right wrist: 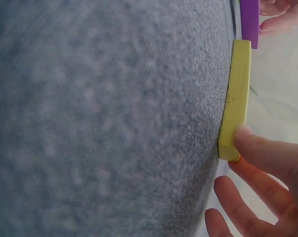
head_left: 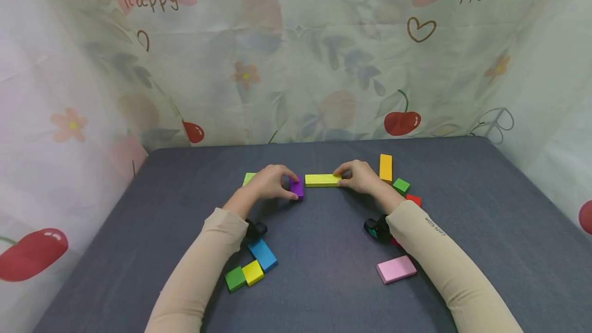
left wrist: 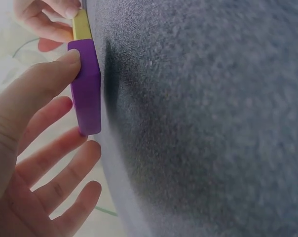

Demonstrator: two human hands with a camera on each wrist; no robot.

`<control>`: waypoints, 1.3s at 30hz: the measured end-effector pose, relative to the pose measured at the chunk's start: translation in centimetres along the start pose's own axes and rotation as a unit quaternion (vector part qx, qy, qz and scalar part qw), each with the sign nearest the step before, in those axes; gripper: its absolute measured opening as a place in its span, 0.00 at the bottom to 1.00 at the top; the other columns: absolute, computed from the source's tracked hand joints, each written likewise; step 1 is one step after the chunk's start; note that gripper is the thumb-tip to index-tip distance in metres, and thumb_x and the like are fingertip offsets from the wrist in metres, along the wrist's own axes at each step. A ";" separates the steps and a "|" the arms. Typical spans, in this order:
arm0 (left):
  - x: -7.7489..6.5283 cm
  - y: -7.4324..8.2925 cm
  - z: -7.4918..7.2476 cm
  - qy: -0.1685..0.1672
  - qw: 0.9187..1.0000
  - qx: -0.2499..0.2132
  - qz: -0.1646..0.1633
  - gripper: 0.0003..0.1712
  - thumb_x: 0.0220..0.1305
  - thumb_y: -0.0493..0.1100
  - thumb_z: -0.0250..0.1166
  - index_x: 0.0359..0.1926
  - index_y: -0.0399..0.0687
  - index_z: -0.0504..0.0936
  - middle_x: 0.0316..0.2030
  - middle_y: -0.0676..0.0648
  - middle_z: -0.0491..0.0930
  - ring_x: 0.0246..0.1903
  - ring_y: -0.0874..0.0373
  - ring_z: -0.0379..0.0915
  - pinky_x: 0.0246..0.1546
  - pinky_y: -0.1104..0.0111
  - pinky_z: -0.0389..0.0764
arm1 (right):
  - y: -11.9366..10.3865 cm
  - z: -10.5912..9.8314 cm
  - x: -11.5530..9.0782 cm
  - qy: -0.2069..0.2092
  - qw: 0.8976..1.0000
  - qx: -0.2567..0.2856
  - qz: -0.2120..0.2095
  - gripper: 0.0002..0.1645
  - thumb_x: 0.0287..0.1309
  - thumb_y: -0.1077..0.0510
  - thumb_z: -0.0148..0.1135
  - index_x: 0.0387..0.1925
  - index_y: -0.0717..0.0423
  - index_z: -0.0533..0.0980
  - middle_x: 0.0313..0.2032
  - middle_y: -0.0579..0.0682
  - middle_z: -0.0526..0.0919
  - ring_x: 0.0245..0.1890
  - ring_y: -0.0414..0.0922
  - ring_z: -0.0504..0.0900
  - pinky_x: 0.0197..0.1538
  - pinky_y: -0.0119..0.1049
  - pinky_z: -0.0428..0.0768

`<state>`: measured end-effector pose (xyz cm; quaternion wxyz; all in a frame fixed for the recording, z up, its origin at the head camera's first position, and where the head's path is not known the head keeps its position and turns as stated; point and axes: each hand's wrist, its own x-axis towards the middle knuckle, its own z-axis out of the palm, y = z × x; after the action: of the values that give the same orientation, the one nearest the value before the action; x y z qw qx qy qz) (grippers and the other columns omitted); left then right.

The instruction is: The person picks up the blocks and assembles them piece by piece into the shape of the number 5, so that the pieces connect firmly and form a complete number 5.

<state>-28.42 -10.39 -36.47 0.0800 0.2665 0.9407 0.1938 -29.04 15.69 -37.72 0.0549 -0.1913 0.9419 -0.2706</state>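
Bar (head_left: pixel 319 181), yellow, long axis left-to-right

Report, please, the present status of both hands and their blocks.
Left hand pinches purple block. Right hand pinches long yellow block by its right end. Nothing seen between the two blocks.
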 end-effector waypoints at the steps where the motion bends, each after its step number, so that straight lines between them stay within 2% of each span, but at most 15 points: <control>1: 0.1 0.0 0.0 -0.001 1.000 0.000 -0.002 0.26 0.48 0.53 0.73 0.49 0.50 0.83 0.46 0.47 0.81 0.33 0.60 0.71 0.31 0.72 0.71 | 0.0 0.0 0.0 0.000 1.000 0.000 -0.001 0.18 0.55 0.60 0.64 0.49 0.60 0.79 0.48 0.58 0.82 0.40 0.50 0.82 0.46 0.43 0.80; 5: 0.5 -0.1 0.2 -0.006 1.000 -0.006 -0.011 0.26 0.48 0.52 0.72 0.50 0.50 0.82 0.48 0.46 0.80 0.35 0.58 0.71 0.35 0.70 0.73 | 0.0 0.0 0.0 -0.001 1.000 -0.003 -0.003 0.18 0.55 0.60 0.64 0.49 0.60 0.79 0.49 0.58 0.82 0.40 0.50 0.82 0.46 0.43 0.80; 12: 0.8 0.0 0.5 -0.006 1.000 -0.006 -0.023 0.26 0.49 0.52 0.72 0.51 0.50 0.82 0.52 0.46 0.79 0.50 0.54 0.73 0.51 0.61 0.75 | -0.1 -0.1 0.1 -0.005 1.000 -0.005 -0.003 0.18 0.56 0.60 0.64 0.49 0.59 0.79 0.49 0.58 0.82 0.42 0.51 0.81 0.47 0.44 0.79; 19: 0.9 0.2 0.7 -0.005 0.999 -0.006 -0.049 0.26 0.51 0.52 0.71 0.52 0.52 0.81 0.54 0.45 0.78 0.54 0.52 0.72 0.55 0.58 0.74 | 0.0 0.0 0.1 -0.004 1.000 -0.005 -0.007 0.18 0.55 0.60 0.64 0.49 0.59 0.79 0.49 0.58 0.82 0.42 0.51 0.81 0.47 0.44 0.79; 22: 0.8 0.3 0.7 -0.008 0.998 -0.007 -0.059 0.26 0.51 0.52 0.71 0.53 0.53 0.81 0.55 0.45 0.77 0.52 0.53 0.72 0.53 0.59 0.74 | 0.1 0.0 0.2 -0.003 1.000 -0.003 -0.006 0.18 0.55 0.60 0.64 0.49 0.59 0.79 0.49 0.58 0.82 0.42 0.51 0.81 0.47 0.43 0.80; 27: 0.7 0.6 0.8 -0.013 0.998 -0.010 -0.063 0.26 0.53 0.51 0.70 0.54 0.52 0.80 0.56 0.44 0.77 0.49 0.52 0.72 0.51 0.59 0.75 | 0.2 0.0 0.2 -0.004 1.000 -0.002 -0.005 0.18 0.56 0.60 0.64 0.49 0.59 0.79 0.49 0.58 0.82 0.43 0.52 0.81 0.47 0.44 0.80; 39: 0.7 0.9 1.0 -0.018 0.997 -0.015 -0.073 0.24 0.54 0.49 0.69 0.54 0.52 0.80 0.57 0.45 0.76 0.56 0.51 0.71 0.57 0.58 0.73 | 0.1 0.0 0.1 -0.008 1.000 0.001 0.002 0.18 0.56 0.60 0.63 0.50 0.59 0.79 0.50 0.58 0.82 0.44 0.52 0.81 0.48 0.44 0.80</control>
<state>-28.36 -8.96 -37.01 0.1145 0.1995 0.9530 0.1973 -29.14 15.78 -37.75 0.0627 -0.1918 0.9414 -0.2703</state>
